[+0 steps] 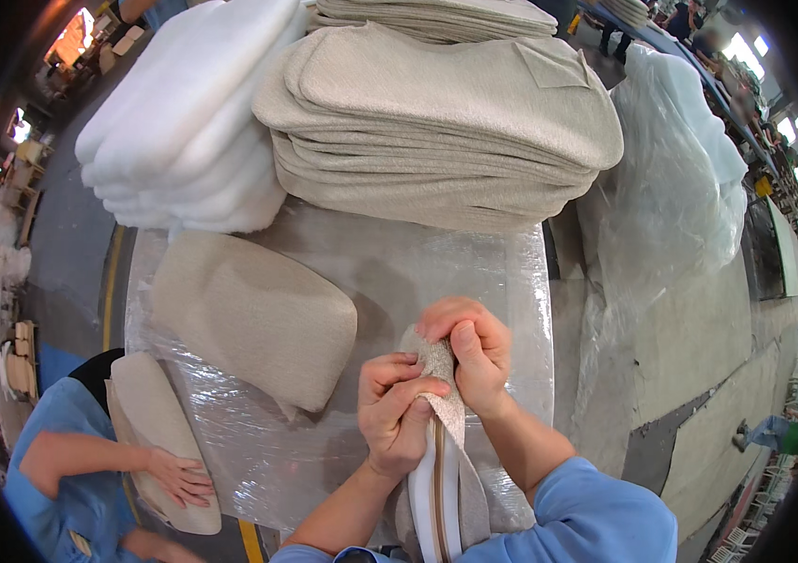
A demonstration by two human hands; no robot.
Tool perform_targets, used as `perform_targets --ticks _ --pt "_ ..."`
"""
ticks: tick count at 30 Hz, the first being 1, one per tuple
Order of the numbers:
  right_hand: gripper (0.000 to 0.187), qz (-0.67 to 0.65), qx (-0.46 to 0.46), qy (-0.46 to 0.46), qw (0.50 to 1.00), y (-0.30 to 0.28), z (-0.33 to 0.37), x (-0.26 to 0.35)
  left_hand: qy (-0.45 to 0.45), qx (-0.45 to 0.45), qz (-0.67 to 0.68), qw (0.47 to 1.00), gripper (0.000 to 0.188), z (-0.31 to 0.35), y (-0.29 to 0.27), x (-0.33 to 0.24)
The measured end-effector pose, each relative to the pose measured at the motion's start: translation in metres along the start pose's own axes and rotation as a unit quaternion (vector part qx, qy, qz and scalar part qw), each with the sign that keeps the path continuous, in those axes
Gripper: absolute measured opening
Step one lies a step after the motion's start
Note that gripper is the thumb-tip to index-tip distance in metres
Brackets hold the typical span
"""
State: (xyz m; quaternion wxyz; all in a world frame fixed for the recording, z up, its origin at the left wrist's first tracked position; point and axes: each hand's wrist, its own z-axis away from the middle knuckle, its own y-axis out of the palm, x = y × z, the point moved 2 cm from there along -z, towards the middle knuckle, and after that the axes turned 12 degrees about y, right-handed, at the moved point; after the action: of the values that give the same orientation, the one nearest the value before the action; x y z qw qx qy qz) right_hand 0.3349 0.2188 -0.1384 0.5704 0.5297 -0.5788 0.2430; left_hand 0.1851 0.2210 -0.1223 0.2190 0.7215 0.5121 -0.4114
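Both of my hands grip a beige fabric cushion cover (455,418) held upright in front of me. A zipper (438,479) with white tape and brown teeth runs down it toward my body. My left hand (394,408) pinches the cover's edge just above the zipper. Slightly higher and to the right, my right hand (478,357) is closed round the cover's far end, its thumb bent. To the left of my hands a plump beige cushion (253,319) lies on the plastic-covered table (258,450).
Behind rise a stack of beige fabric covers (436,122) and a pile of white padding (183,113). Clear plastic wrapping (652,197) drapes a bulky white load at right. At lower left, a co-worker's hand (183,477) rests on another beige cushion (159,413).
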Motion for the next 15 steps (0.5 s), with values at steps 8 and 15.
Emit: perform_targets --ticks 8,15 --pt "0.03 0.014 0.009 0.045 0.999 -0.003 -0.008 0.001 0.02 0.003 0.011 1.0 0.014 -0.004 0.005 0.005" --pt "0.04 0.107 0.049 0.152 0.981 -0.008 -0.015 0.015 0.009 -0.045 0.061 0.997 0.019 -0.002 0.009 0.008"
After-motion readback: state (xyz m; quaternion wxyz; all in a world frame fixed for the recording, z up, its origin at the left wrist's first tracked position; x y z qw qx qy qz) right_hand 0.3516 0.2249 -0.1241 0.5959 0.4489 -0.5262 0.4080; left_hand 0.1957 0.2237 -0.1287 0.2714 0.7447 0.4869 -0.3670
